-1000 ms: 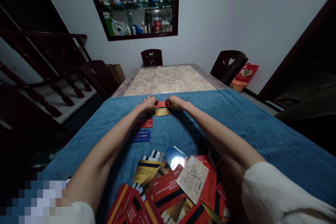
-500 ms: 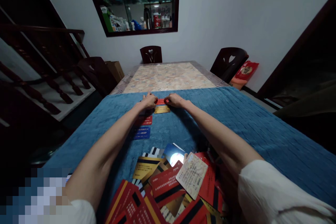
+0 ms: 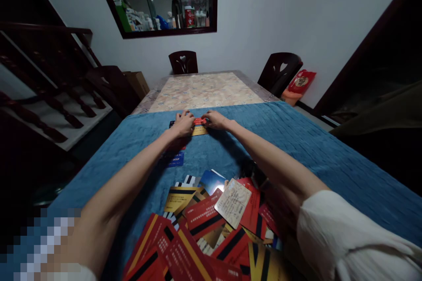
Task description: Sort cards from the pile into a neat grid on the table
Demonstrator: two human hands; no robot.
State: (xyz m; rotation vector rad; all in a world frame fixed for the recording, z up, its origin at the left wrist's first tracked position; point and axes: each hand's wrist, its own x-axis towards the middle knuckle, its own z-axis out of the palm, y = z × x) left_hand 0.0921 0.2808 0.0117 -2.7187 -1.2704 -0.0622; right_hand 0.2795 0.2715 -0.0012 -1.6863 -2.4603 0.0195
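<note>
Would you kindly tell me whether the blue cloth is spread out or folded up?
Spread out: the blue cloth covers the near part of the table, under the heap of cards.

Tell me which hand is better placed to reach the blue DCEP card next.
Left hand, probably: the blue DCEP card lies beside the left forearm, nearer this hand. The right hand is farther, by the red card between both hands.

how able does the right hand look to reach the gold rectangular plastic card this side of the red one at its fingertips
Probably yes: the right hand is at the red rectangular plastic card, and the gold card lies on its near side, its middle uncovered, nothing visibly blocking.
</note>
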